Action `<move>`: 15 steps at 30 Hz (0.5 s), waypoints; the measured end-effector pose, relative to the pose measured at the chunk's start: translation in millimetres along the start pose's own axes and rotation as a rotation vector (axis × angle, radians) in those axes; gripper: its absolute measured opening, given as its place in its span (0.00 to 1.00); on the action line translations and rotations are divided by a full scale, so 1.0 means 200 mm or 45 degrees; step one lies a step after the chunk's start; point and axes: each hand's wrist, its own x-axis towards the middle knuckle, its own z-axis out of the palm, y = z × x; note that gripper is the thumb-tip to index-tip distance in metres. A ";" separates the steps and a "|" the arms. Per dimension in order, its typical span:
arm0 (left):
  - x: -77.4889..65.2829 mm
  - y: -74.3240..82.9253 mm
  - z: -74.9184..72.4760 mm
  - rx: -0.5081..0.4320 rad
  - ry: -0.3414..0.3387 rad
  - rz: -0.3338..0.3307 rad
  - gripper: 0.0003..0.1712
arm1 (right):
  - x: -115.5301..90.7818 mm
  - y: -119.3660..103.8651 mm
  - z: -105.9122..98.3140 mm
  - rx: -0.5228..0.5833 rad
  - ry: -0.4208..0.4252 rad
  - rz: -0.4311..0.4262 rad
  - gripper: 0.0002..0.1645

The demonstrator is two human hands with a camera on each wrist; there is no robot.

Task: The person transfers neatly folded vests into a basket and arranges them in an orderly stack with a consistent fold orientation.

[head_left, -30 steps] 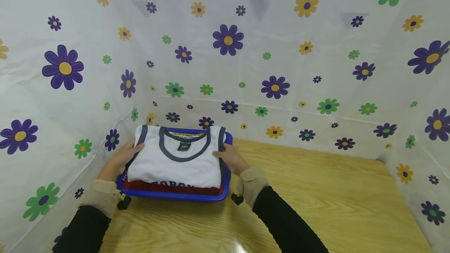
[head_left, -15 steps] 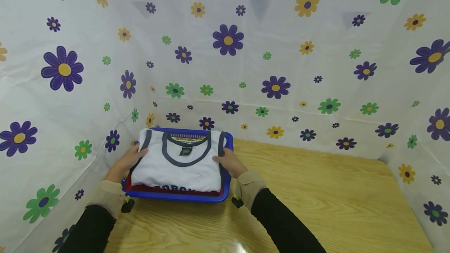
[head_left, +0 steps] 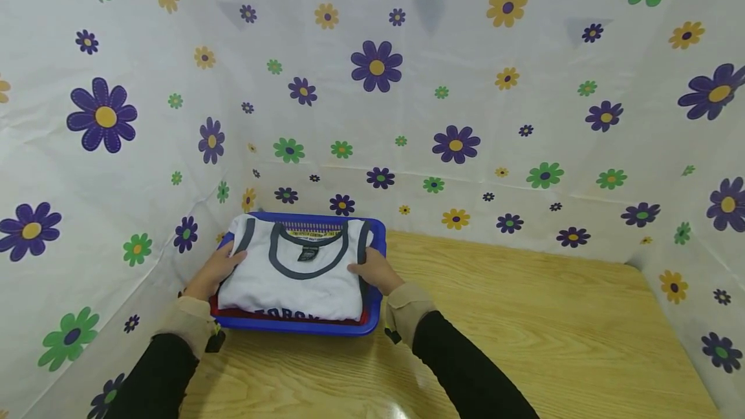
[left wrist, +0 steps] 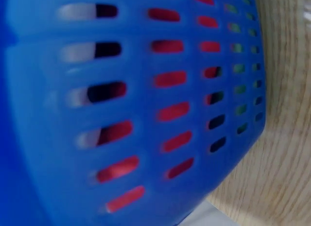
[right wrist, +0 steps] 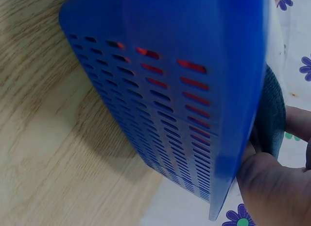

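Observation:
A folded white sleeveless top point(head_left: 314, 293) with dark grey trim lies in a blue plastic basket point(head_left: 291, 327), over a red garment point(head_left: 233, 313). My left hand point(head_left: 216, 270) grips the top's left edge, thumb above and fingers down inside the basket's side. At the opposite edge my right hand point(head_left: 375, 270) holds the top the same way. In the right wrist view, the thumb and a finger of that hand point(right wrist: 277, 187) close round the dark trim point(right wrist: 272, 114) beside the basket rim. Only the slotted basket wall point(left wrist: 136, 99) shows in the left wrist view; the hand is hidden there.
The basket stands on a wood-grain table point(head_left: 524, 328), at its back left corner. White flower-printed sheeting point(head_left: 436, 83) rises behind and on both sides, close to the basket's left end. Red and green cloth shows through the basket's slots.
Both hands have lowered the white top further into the basket, so more of the back rim shows. The left hand has shifted a little to the right.

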 end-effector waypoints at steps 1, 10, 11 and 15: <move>0.00 0.00 0.00 0.031 0.019 0.011 0.36 | 0.00 0.00 0.00 -0.012 0.002 0.005 0.24; 0.03 0.00 0.02 0.251 0.071 0.076 0.35 | 0.01 -0.02 0.02 -0.189 0.016 -0.014 0.24; 0.03 0.00 0.02 0.272 0.071 0.077 0.35 | 0.00 -0.03 0.02 -0.200 0.015 -0.012 0.25; 0.05 0.00 0.04 0.357 0.080 0.063 0.35 | 0.01 -0.02 0.02 -0.240 0.026 -0.029 0.28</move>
